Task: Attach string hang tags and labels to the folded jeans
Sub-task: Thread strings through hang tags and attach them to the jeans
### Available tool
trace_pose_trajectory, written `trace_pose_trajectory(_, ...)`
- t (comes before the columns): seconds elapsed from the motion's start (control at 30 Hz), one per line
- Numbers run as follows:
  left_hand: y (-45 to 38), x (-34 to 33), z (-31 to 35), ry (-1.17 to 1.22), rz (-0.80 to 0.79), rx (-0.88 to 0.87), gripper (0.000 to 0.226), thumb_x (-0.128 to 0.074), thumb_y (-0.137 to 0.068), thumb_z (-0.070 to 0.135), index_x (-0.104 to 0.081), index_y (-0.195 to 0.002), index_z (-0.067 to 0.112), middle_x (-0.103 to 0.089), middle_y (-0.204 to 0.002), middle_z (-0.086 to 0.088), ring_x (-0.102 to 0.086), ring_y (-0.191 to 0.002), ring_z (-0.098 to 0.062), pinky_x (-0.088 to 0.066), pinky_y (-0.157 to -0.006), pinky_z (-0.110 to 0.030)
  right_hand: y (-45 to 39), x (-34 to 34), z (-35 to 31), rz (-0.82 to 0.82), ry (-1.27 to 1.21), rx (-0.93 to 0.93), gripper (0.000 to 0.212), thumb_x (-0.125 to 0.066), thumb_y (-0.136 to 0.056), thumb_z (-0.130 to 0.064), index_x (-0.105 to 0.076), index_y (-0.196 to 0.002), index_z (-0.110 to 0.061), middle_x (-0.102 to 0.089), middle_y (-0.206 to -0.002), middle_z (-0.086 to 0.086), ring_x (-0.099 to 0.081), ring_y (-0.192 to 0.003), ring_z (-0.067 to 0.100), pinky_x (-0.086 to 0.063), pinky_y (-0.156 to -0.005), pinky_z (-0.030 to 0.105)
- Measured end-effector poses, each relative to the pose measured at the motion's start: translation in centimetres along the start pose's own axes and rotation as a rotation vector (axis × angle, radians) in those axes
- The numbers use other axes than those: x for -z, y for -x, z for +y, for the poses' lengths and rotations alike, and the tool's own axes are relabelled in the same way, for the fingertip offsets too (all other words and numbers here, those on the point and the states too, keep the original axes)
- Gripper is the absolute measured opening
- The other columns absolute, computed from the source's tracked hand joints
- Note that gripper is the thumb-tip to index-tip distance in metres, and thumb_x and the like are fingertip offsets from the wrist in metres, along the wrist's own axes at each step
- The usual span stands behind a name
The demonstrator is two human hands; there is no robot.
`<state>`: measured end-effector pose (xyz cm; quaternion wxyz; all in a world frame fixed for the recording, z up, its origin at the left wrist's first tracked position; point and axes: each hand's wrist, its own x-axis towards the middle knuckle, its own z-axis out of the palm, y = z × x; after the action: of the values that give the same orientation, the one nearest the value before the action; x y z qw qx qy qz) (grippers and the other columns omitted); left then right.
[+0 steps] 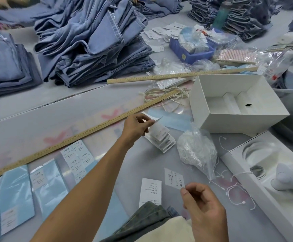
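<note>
Folded jeans (93,42) lay piled at the far left of the desk (37,119). The left hand (135,127) pinched a hang tag (159,130) off a small stack (165,144) (mid-desk). Near right, the right hand (201,206) pinched a printed label (174,178) between thumb and fingers.

The left arm stretches forward, its left hand (136,125) pinching a white tag (159,131) between thumb and fingers. The right hand (204,209), nearer the body, pinches a printed label (174,179) by its corner.
</note>
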<state>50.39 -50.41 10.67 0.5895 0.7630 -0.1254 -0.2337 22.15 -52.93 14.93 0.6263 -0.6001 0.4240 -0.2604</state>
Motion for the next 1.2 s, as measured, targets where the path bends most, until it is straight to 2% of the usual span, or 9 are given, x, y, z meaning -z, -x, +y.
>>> trace_pose_trajectory(0.13, 1.8, 0.1, 1.5, 0.034, 0.194, -0.088, 0.007, -0.067, -0.097, 0.011, -0.07, -0.092, 0.007, -0.074, -0.072, -0.011, -0.072, -0.059, -0.024, -0.059, -0.053, -0.036, 0.0, 0.1, 0.1, 0.007, -0.007, -0.01, 0.02, -0.073, -0.081, 0.011, -0.067, -0.075, -0.008, -0.069, -0.064, 0.002, -0.058, -0.055, 0.005, -0.049, -0.054, 0.014)
trace_pose_trajectory(0.27, 7.7, 0.8, 2.3, 0.166, 0.332, -0.226, 0.004, -0.07, -0.095, 0.012, -0.073, -0.096, 0.01, -0.077, -0.085, -0.004, -0.077, -0.077, -0.016, -0.063, -0.067, -0.029, 0.5, 0.4, -0.5, 0.025, -0.029, -0.001, 0.024, -0.074, -0.082, 0.009, -0.069, -0.073, -0.014, -0.068, -0.064, -0.001, -0.059, -0.057, 0.005, -0.049, -0.058, 0.012)
trace_pose_trajectory(0.43, 19.2, 2.4, -0.3, 0.284, 0.427, -0.137, 0.008, -0.078, -0.087, 0.016, -0.078, -0.089, 0.024, -0.078, -0.088, 0.0, -0.077, -0.084, -0.02, -0.063, -0.07, -0.03, 1.7, 1.6, -3.8, -0.026, -0.077, 0.107, 0.03, -0.073, -0.083, 0.001, -0.074, -0.081, -0.029, -0.073, -0.077, -0.003, -0.064, -0.071, 0.004, -0.051, -0.066, 0.01)
trace_pose_trajectory(0.57, 26.6, 3.7, -1.0, 0.341, 0.53, -0.026, 0.016, -0.08, -0.083, 0.013, -0.069, -0.082, 0.024, -0.077, -0.088, -0.004, -0.077, -0.086, -0.022, -0.063, -0.067, -0.032, 4.4, 2.5, -7.7, -0.207, -0.134, 0.183, 0.013, -0.075, -0.07, -0.021, -0.073, -0.082, -0.025, -0.073, -0.078, 0.004, -0.067, -0.071, 0.008, -0.054, -0.069, 0.014)
trace_pose_trajectory(0.7, 33.1, 4.6, 0.1, 0.442, 0.472, -0.022, 0.026, -0.093, -0.068, 0.022, -0.074, -0.085, 0.022, -0.076, -0.085, -0.008, -0.073, -0.07, -0.022, -0.062, -0.064, -0.036, 7.9, 3.9, -10.7, -0.429, -0.225, 0.118, 0.023, -0.084, -0.057, -0.028, -0.073, -0.076, -0.02, -0.069, -0.069, 0.007, -0.065, -0.064, 0.012, -0.055, -0.064, 0.018)
trace_pose_trajectory(0.77, 36.3, 4.4, 0.1, 0.459, 0.399, 0.01, 0.031, -0.087, -0.06, 0.027, -0.08, -0.089, 0.022, -0.075, -0.078, -0.013, -0.069, -0.062, -0.02, -0.06, -0.062, -0.03, 9.7, 5.2, -11.7, -0.525, -0.27, 0.047, 0.043, -0.098, -0.044, -0.036, -0.074, -0.075, -0.018, -0.068, -0.067, 0.009, -0.064, -0.061, 0.016, -0.056, -0.062, 0.021)
trace_pose_trajectory(0.9, 42.5, 2.5, -0.5, 0.406, 0.203, 0.124, 0.028, -0.084, -0.067, 0.014, -0.082, -0.092, 0.026, -0.074, -0.07, -0.014, -0.07, -0.061, -0.018, -0.054, -0.063, -0.02, 13.1, 7.4, -11.8, -0.626, -0.244, -0.105, 0.06, -0.102, -0.026, -0.048, -0.073, -0.07, -0.017, -0.065, -0.064, 0.011, -0.062, -0.056, 0.018, -0.057, -0.057, 0.027)
trace_pose_trajectory(1.0, 45.7, 0.5, -1.2, 0.234, 0.226, 0.101, 0.028, -0.089, -0.069, -0.005, -0.081, -0.075, 0.022, -0.076, -0.072, -0.006, -0.071, -0.062, -0.011, -0.052, -0.063, -0.013, 14.9, 8.5, -10.6, -0.671, -0.17, -0.262, 0.063, -0.104, -0.022, -0.041, -0.072, -0.07, -0.014, -0.062, -0.065, 0.011, -0.059, -0.055, 0.017, -0.056, -0.053, 0.029)
trace_pose_trajectory(1.2, 47.1, -0.4, -1.3, 0.355, 0.268, 0.051, 0.036, -0.079, -0.079, -0.007, -0.08, -0.09, 0.027, -0.079, -0.087, -0.003, -0.075, -0.078, -0.012, -0.055, -0.069, -0.016, 16.5, 10.7, -8.2, -0.714, 0.095, -0.375, 0.018, -0.085, -0.065, -0.014, -0.072, -0.076, -0.015, -0.062, -0.074, 0.01, -0.056, -0.062, 0.013, -0.053, -0.057, 0.024)
